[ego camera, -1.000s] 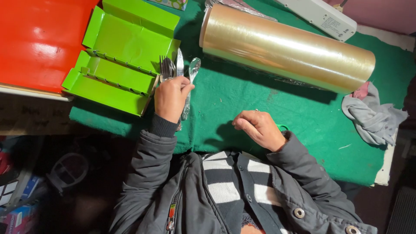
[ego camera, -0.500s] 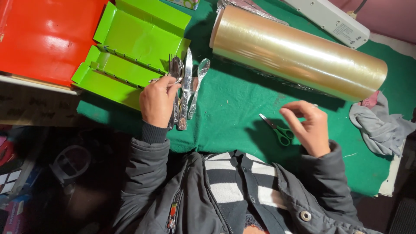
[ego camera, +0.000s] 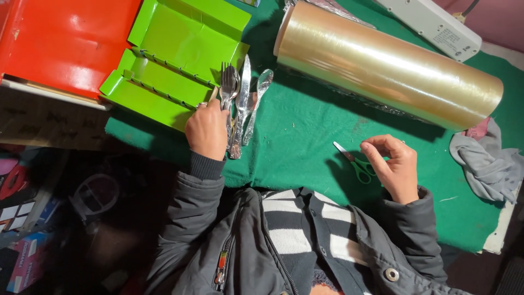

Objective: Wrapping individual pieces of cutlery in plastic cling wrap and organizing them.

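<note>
- Your left hand (ego camera: 207, 131) is closed around a bundle of cutlery (ego camera: 240, 104): a fork, a knife and a spoon lying together on the green cloth (ego camera: 305, 136), their heads pointing away from you and touching the edge of the green tray (ego camera: 174, 60).
- Your right hand (ego camera: 394, 166) rests on the cloth with the fingers curled loosely and holds nothing; its fingertips sit just beside the handles of the green-handled scissors (ego camera: 355, 161), which lie flat with the blades shut.
- The cloth covers the whole working surface, and it is creased and speckled with small scraps.
- A big roll of clear film (ego camera: 387, 65) lies on its side across the far part of the cloth, well beyond both hands.
- A crumpled grey rag (ego camera: 486, 164) lies near the right edge, just past the roll's end.
- A white power strip (ego camera: 431, 24) lies at the far right corner, behind the roll.
- A shiny red sheet (ego camera: 60, 38) lies next to the green tray on the left.
- Below the table edge on your left the room is dark and cluttered; I cannot tell what the objects are.
</note>
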